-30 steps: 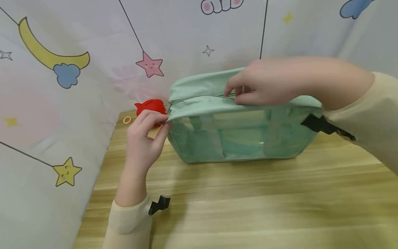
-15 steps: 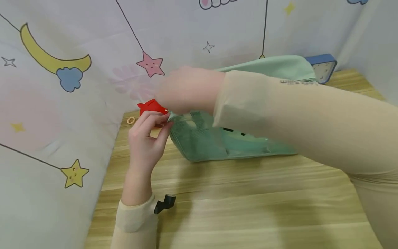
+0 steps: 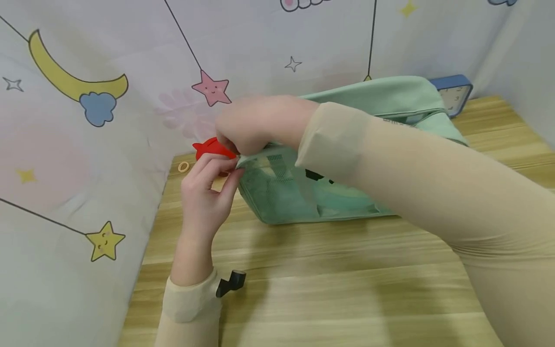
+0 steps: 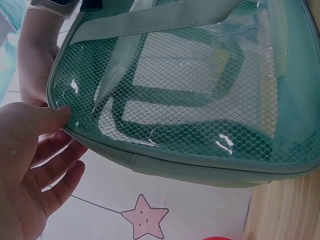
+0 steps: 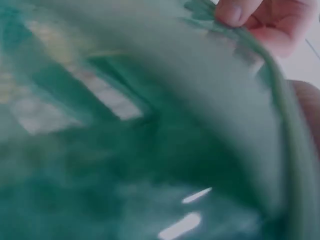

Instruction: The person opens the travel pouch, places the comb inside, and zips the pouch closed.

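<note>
A mint-green bag (image 3: 277, 195) with clear and mesh panels stands on the wooden table. My left hand (image 3: 205, 190) pinches its upper left corner between thumb and fingers. In the left wrist view, that hand's thumb (image 4: 55, 119) presses on the bag's rim. My right hand (image 3: 249, 125) reaches across to the same corner, its fingers curled down at the zipper pull, which they largely hide. On the right part of the bag's top, the zipper opening (image 3: 401, 118) gapes. The right wrist view is blurred, with the bag filling most of it.
A red object (image 3: 212, 148) with a slot on top sits behind my left hand. Beside it lies a small wooden ring (image 3: 184, 166). A blue clock (image 3: 455, 94) stands behind the bag's right end. A printed cloth (image 3: 143, 144) hangs along the table's back and left.
My right hand has moved left from the middle of the bag's top to its left corner. The bag's right end now sits farther back, and the clock shows. My left hand keeps its pinch.
</note>
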Motion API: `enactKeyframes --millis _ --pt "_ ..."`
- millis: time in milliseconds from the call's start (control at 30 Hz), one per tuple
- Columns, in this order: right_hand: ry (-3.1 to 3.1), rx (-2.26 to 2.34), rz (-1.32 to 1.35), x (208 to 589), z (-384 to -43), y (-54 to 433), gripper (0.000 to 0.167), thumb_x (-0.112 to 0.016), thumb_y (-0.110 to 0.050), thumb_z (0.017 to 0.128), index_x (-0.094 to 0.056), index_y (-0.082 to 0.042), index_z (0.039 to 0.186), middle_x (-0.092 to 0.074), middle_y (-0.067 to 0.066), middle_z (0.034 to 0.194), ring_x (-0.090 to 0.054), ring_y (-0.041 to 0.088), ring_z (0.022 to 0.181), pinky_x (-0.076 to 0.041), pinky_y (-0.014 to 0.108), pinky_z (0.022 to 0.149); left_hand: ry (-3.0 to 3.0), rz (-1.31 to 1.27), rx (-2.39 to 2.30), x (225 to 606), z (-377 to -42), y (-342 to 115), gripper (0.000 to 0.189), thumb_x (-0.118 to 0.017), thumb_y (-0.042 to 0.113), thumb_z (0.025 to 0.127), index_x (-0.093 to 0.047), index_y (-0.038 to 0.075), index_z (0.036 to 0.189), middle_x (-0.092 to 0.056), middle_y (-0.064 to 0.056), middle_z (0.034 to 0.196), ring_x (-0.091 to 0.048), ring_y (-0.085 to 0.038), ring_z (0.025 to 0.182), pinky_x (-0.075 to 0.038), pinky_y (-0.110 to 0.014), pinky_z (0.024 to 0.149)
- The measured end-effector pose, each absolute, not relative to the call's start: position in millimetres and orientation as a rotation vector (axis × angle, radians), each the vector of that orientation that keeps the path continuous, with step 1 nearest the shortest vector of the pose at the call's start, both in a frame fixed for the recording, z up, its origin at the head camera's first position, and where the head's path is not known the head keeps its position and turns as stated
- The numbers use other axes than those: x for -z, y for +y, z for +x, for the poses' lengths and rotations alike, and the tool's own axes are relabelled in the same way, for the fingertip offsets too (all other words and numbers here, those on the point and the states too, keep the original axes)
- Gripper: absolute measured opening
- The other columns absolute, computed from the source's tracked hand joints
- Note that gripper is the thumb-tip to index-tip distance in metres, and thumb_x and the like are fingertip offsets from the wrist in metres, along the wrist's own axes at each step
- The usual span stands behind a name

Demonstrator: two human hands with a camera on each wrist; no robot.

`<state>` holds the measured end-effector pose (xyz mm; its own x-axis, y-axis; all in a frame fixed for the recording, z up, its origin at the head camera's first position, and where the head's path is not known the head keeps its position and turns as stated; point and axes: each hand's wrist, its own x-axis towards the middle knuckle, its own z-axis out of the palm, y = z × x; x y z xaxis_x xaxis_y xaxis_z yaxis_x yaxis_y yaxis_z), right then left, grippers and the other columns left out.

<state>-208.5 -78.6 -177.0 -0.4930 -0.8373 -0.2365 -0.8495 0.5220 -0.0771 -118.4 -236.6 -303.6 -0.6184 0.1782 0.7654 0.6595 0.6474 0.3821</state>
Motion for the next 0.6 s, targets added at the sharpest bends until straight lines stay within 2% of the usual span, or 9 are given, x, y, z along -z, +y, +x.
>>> enactKeyframes --millis 100,233,433,600 --pt "2.478 0.051 -1.438 181.4 -215.9 -73.2 0.019 -0.051 -0.006 0.092 -0.068 -0.011 0.101 -0.066 0.003 0.097 -0.057 0.02 0.088 -0.048 0.03 0.078 -2.156 -0.643 0.874 304.1 -117.2 -236.9 0.01 -0.08 0.0 0.088 -0.076 -0.003 0.097 -0.072 -0.014 0.095 -0.069 -0.022 0.085 -0.055 -0.016 0.086" --pt "2.476 0.169 -1.427 186.8 -221.1 -68.4 0.016 -0.051 -0.005 0.091 -0.064 -0.01 0.1 -0.063 0.002 0.095 -0.055 0.019 0.087 -0.045 0.028 0.075 -2.161 -0.632 0.876 303.8 -116.1 -236.8 0.011 -0.08 0.0 0.088 -0.076 -0.002 0.097 -0.072 -0.014 0.095 -0.069 -0.022 0.085 -0.055 -0.017 0.086" --pt "2.515 0.275 -1.347 189.7 -221.1 -61.8 0.016 -0.052 -0.007 0.092 -0.066 -0.009 0.098 -0.062 0.003 0.091 -0.055 0.018 0.083 -0.046 0.026 0.072 -2.176 -0.62 0.873 304.0 -115.7 -236.4 0.011 -0.08 0.001 0.088 -0.076 -0.001 0.098 -0.072 -0.012 0.096 -0.069 -0.02 0.086 -0.058 -0.023 0.083" --pt "2.593 0.304 -1.264 187.8 -217.5 -57.1 0.02 -0.05 -0.006 0.094 -0.068 -0.01 0.101 -0.065 0.003 0.095 -0.058 0.018 0.085 -0.049 0.028 0.074 -2.179 -0.627 0.869 303.6 -117.0 -236.1 0.011 -0.079 0.003 0.089 -0.076 0.0 0.099 -0.072 -0.012 0.095 -0.069 -0.02 0.087 -0.057 -0.022 0.084"
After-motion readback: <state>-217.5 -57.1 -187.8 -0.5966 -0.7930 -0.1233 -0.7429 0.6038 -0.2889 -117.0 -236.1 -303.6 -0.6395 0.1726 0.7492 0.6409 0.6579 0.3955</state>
